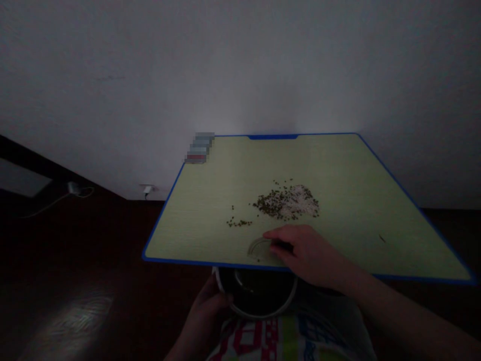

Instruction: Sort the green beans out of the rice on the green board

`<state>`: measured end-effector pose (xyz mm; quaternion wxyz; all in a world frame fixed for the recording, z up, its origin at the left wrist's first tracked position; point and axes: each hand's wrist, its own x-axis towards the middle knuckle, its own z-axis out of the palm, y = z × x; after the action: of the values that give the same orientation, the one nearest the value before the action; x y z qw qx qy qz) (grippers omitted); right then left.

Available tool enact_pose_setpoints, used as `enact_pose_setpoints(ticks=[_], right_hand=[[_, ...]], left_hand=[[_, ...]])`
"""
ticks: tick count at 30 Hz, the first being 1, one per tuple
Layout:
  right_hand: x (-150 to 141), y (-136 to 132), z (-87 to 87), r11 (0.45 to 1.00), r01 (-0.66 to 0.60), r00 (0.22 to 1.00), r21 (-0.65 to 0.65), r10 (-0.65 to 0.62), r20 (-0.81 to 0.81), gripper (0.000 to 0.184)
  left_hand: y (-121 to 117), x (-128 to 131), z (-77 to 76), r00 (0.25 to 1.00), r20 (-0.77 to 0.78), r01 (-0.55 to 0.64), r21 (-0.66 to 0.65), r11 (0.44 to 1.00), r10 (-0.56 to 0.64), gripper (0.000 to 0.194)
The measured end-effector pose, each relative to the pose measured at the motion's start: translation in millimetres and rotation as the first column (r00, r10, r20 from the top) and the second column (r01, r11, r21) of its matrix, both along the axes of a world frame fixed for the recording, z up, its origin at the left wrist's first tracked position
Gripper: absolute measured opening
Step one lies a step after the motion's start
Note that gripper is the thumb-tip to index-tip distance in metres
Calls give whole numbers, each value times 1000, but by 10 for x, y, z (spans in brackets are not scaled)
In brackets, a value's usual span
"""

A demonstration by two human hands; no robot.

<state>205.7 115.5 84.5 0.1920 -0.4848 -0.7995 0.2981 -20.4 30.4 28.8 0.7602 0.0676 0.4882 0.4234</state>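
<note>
My left hand [211, 303] grips the left side of a dark-inside bowl with a pale rim [259, 316], held just below the near edge of the table. In my right hand [300, 250] is a small clear round lid or shallow dish [258, 246], pinched by its right side close to the tabletop, near that same edge. Beyond it lies a mixed pile: small dark green beans [272, 203] mostly on the left, pale rice-like grains [300, 200] mostly on the right. Several loose beans [240, 223] are scattered left of the pile.
The pale yellow-green table [338, 170] has a blue rim and stands against a grey wall [263, 65]. A blurred-out item [201, 148] sits at its far left corner. One thin dark bit [382, 238] lies on the right. A plug [148, 190] is in the wall at left.
</note>
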Motion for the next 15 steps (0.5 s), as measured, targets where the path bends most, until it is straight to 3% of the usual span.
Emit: enact_pose_setpoints(ticks=[5, 8, 12, 15], right_hand=[[-58, -25, 70, 990, -66, 996, -126, 58, -66, 29], [-41, -69, 102, 991, -82, 995, -102, 75, -66, 27], [-22, -146, 46, 985, 15, 999, 169, -10, -31, 25], [-67, -203, -57, 876, -48, 997, 480, 14, 74, 25]], left_hand=[[-15, -17, -42, 999, 30, -11, 1, 1000, 11, 53], [-21, -34, -66, 1000, 12, -6, 18, 1000, 6, 52], [-13, -44, -62, 1000, 22, -10, 34, 999, 10, 49], [3, -39, -36, 999, 51, 7, 36, 999, -9, 46]])
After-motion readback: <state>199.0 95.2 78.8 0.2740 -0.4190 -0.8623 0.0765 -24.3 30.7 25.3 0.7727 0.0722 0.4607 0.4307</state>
